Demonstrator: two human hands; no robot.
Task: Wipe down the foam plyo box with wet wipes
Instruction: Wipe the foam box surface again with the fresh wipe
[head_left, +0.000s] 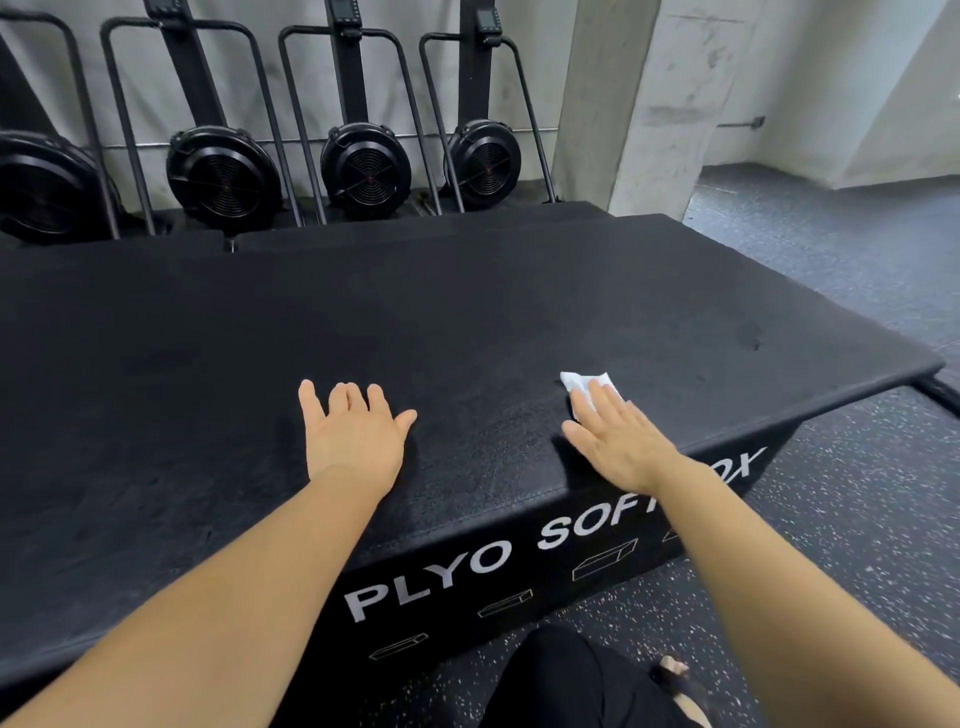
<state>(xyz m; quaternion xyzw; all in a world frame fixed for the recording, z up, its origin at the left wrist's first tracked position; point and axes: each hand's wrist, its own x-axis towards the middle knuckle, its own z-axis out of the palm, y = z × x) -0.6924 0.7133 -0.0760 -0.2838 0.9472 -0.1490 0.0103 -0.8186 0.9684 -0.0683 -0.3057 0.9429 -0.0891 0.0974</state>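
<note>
A large black foam plyo box (467, 322) fills the middle of the view, with white "PLYO SOFT BOX" lettering on its near side. My left hand (353, 434) rests flat on its top near the front edge, fingers spread, holding nothing. My right hand (618, 439) lies flat further right, with straight fingers pressing a white wet wipe (582, 383) against the box top. Only the far corner of the wipe shows beyond my fingertips; the remainder is under my hand.
Several black fan rowing machines (366, 166) stand upright against the wall behind the box. A concrete pillar (634, 104) rises at the back right. Speckled rubber floor (857, 493) lies to the right and in front. My leg and foot (675, 670) are at the bottom.
</note>
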